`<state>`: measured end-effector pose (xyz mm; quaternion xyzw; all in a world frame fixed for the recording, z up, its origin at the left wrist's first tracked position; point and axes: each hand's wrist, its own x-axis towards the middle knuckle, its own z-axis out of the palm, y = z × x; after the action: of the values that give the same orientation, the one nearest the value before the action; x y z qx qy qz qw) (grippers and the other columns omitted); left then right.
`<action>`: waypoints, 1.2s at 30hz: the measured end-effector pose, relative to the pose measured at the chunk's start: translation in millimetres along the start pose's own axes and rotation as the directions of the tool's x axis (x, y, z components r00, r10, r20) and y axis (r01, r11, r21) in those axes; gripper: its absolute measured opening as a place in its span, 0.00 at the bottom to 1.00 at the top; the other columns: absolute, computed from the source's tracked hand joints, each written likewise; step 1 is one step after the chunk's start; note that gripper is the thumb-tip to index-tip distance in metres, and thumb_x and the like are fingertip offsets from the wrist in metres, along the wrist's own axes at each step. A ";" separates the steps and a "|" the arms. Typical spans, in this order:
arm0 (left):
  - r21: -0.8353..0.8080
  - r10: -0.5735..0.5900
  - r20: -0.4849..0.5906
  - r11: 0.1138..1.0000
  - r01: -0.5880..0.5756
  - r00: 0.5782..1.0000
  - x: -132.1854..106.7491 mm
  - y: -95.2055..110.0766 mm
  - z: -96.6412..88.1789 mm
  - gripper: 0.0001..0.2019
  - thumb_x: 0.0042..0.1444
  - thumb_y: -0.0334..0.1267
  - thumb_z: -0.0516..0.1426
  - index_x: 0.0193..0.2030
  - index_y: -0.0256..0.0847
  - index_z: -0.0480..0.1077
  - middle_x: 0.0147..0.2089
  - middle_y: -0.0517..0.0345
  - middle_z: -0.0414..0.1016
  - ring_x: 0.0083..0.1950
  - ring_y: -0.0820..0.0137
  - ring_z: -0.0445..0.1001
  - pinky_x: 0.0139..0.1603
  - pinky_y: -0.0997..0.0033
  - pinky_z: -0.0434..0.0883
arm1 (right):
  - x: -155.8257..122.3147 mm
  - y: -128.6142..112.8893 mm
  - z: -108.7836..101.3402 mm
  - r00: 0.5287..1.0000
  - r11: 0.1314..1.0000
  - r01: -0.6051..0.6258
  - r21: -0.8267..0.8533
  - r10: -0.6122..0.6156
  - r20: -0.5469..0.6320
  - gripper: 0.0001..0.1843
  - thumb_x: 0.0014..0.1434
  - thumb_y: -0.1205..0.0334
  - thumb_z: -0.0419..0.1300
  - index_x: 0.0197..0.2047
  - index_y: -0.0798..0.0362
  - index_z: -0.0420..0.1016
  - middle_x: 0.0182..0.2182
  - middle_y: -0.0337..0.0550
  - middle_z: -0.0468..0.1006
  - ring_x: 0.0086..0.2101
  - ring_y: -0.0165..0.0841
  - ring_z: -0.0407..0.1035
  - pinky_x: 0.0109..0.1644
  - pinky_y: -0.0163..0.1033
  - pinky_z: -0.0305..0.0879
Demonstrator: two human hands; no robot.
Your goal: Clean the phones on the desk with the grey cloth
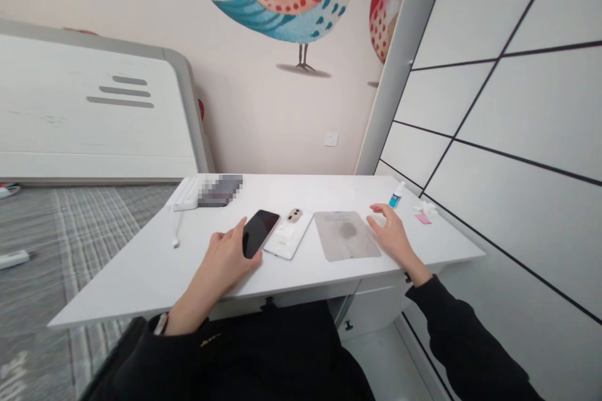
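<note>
While the left hand wraps around the lower end of a black smartphone, its dark glass face turned up, the right hand is open with its fingers lightly curled, just beside a grey cleaning cloth on the white surface. Between the phone and the cloth, just beside the phone, lies a white phone case with a twin camera ring. Farther along, near the right hand, stand a small blue-and-white bottle and a crumpled white tissue beside a pink square of paper. At the far left corner sit a white charger with its cable and a pixelated, unreadable flat object.
</note>
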<state>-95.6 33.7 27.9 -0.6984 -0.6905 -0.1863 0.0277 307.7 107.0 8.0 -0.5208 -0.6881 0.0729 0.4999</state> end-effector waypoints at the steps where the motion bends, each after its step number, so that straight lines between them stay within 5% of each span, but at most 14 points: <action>1: -0.005 -0.014 -0.001 1.000 0.014 1.000 0.9 -1.8 0.9 0.41 0.54 0.49 0.57 0.71 0.27 0.56 0.56 0.35 0.74 0.56 0.44 0.72 0.58 0.49 0.69 | 1.1 -4.8 3.6 1.000 1.000 0.011 -0.005 -0.011 0.007 0.16 0.60 0.53 0.61 0.49 0.51 0.73 0.47 0.51 0.78 0.48 0.46 0.73 0.59 0.56 0.65; 7: -0.113 -0.028 0.029 0.993 0.031 0.999 -11.0 -3.3 -6.6 0.42 0.54 0.45 0.56 0.73 0.34 0.49 0.58 0.40 0.68 0.50 0.52 0.77 0.50 0.56 0.73 | -2.3 -41.0 19.8 0.986 0.989 0.041 0.144 -0.063 0.155 0.13 0.64 0.53 0.60 0.47 0.50 0.74 0.46 0.48 0.80 0.49 0.42 0.74 0.60 0.51 0.66; 13: -0.218 0.219 -0.041 0.950 -0.223 0.975 -25.7 26.8 -23.8 0.39 0.56 0.51 0.61 0.71 0.45 0.51 0.57 0.48 0.70 0.54 0.54 0.76 0.51 0.59 0.73 | -12.9 -98.2 36.5 0.867 0.809 -0.234 0.539 -0.077 0.492 0.23 0.68 0.44 0.55 0.58 0.48 0.74 0.51 0.48 0.81 0.47 0.39 0.77 0.58 0.49 0.70; 18: -0.202 0.393 -0.025 0.899 -0.389 0.919 -22.9 49.9 -21.6 0.33 0.53 0.48 0.65 0.64 0.46 0.62 0.53 0.50 0.74 0.53 0.55 0.75 0.53 0.58 0.71 | -12.9 -116.9 45.4 0.787 0.830 -0.303 0.468 -0.059 0.614 0.26 0.68 0.40 0.53 0.63 0.41 0.73 0.55 0.42 0.79 0.49 0.41 0.75 0.50 0.45 0.73; 23: -0.327 0.466 0.024 0.840 -0.434 0.884 -6.5 62.8 -5.2 0.36 0.56 0.57 0.62 0.67 0.42 0.62 0.68 0.44 0.67 0.65 0.51 0.69 0.64 0.55 0.66 | -5.6 -92.3 51.5 0.843 0.865 -0.298 0.404 0.039 0.537 0.25 0.65 0.40 0.56 0.50 0.48 0.82 0.46 0.45 0.84 0.43 0.42 0.76 0.47 0.45 0.72; 28: -0.375 0.421 0.192 0.866 -0.330 0.886 9.5 52.7 10.8 0.30 0.72 0.54 0.38 0.74 0.42 0.52 0.75 0.50 0.56 0.75 0.61 0.57 0.73 0.56 0.57 | 1.2 -70.6 43.7 0.921 0.897 -0.250 0.365 0.103 0.376 0.23 0.63 0.40 0.58 0.43 0.50 0.83 0.45 0.46 0.84 0.47 0.45 0.75 0.55 0.48 0.68; 36: -0.075 0.242 0.142 0.970 -0.233 0.960 2.4 12.9 11.5 0.29 0.68 0.53 0.51 0.69 0.38 0.62 0.75 0.41 0.56 0.76 0.48 0.52 0.72 0.43 0.59 | -3.4 -55.9 36.3 0.945 0.876 -0.262 0.404 0.148 0.293 0.23 0.63 0.40 0.57 0.44 0.51 0.82 0.45 0.46 0.84 0.48 0.46 0.74 0.54 0.47 0.67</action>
<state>-80.6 38.8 20.8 -0.7888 -0.5960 -0.1483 -0.0226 243.8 94.6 22.9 -0.4521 -0.6524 0.3443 0.5014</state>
